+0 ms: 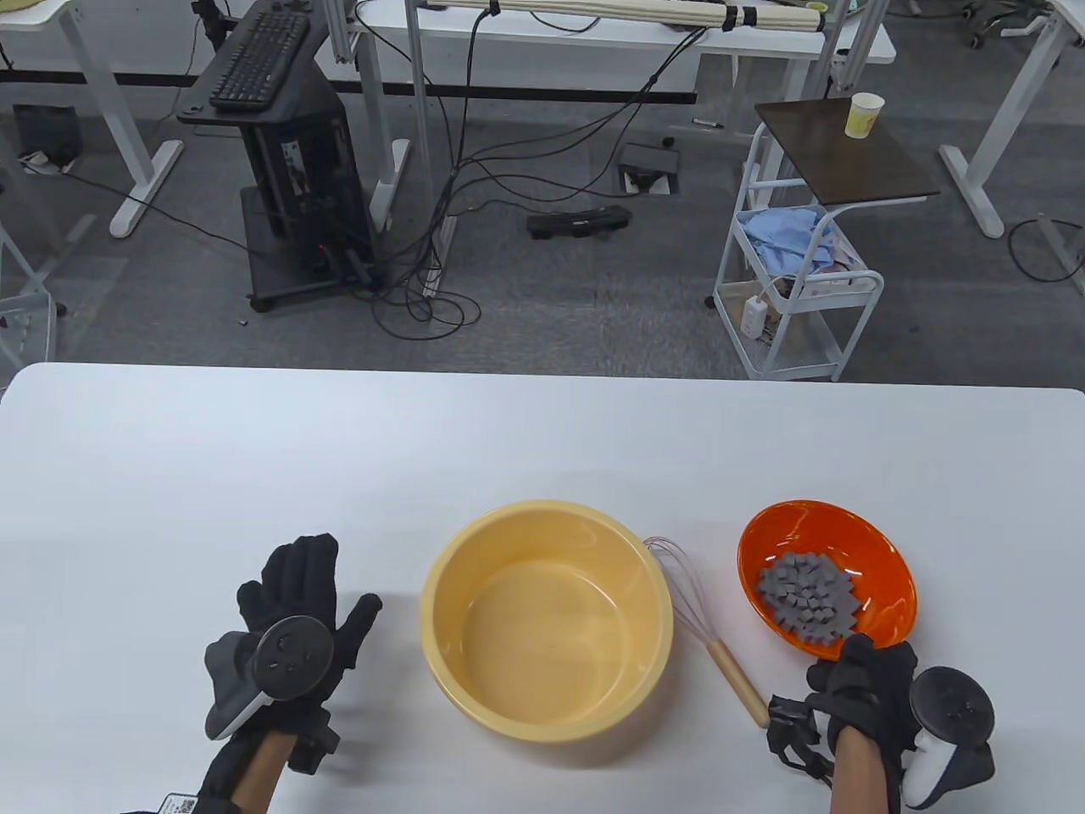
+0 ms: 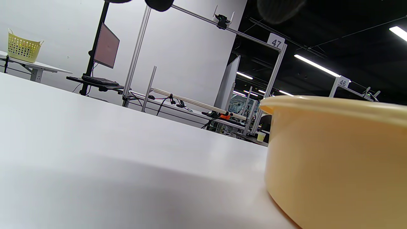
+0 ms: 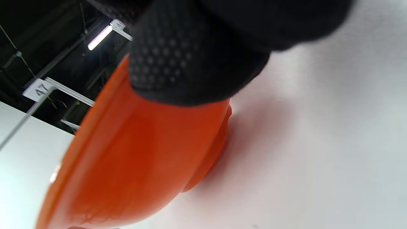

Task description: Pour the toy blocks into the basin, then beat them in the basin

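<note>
We count one yellow basin (image 1: 547, 619), one orange bowl (image 1: 826, 578), one whisk (image 1: 710, 634), one heap of grey blocks (image 1: 809, 600), and two gloved hands.

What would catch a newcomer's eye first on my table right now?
Probably the orange bowl at the table's right, holding a heap of grey toy blocks, with the right hand gripping its near rim. Next, the empty yellow basin at the centre, a whisk lying beside it.
</note>
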The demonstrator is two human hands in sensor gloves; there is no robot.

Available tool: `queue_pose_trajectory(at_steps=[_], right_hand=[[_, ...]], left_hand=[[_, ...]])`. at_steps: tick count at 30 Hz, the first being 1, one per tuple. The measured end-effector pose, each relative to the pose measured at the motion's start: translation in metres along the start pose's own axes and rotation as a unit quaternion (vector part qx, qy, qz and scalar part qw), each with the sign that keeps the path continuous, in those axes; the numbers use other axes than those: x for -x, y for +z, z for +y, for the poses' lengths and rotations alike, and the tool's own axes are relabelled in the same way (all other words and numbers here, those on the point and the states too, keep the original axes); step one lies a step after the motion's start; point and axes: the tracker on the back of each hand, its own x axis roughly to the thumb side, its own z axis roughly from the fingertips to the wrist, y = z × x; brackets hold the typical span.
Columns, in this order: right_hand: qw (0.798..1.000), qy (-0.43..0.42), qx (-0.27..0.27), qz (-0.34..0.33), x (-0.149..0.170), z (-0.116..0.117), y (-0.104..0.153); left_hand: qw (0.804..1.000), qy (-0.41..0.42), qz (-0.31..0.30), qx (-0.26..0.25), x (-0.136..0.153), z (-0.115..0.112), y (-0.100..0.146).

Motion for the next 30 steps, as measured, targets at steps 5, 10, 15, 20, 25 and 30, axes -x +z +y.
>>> queue_pose_trajectory(at_steps=[5, 10, 15, 20, 25, 30], right_hand=[[0.998, -0.010, 0.011, -0.054, -0.022, -0.006, 0.010], [0.996, 0.007, -0.001, -0.090, -0.038, -0.007, 0.022], [0.990, 0.025, -0.013, -0.138, -0.061, -0.008, 0.037], [0.981, 0.031, -0.026, -0.189, -0.090, -0.001, 0.055], [0.967, 0.073, -0.030, -0.241, -0.121, 0.012, 0.073], [0.953, 0.114, -0.034, -0.277, -0.140, 0.027, 0.087]], left_hand=[[1.000, -0.016, -0.007, 0.003, -0.003, -0.001, 0.000], [1.000, -0.023, -0.013, 0.009, -0.003, -0.003, 0.000], [0.999, -0.026, -0.020, 0.015, -0.005, -0.004, 0.001], [0.999, -0.028, -0.022, 0.020, -0.005, -0.003, 0.000], [0.999, -0.021, -0.018, 0.027, -0.002, 0.000, -0.001], [0.999, -0.037, -0.024, 0.026, 0.000, 0.003, -0.001]])
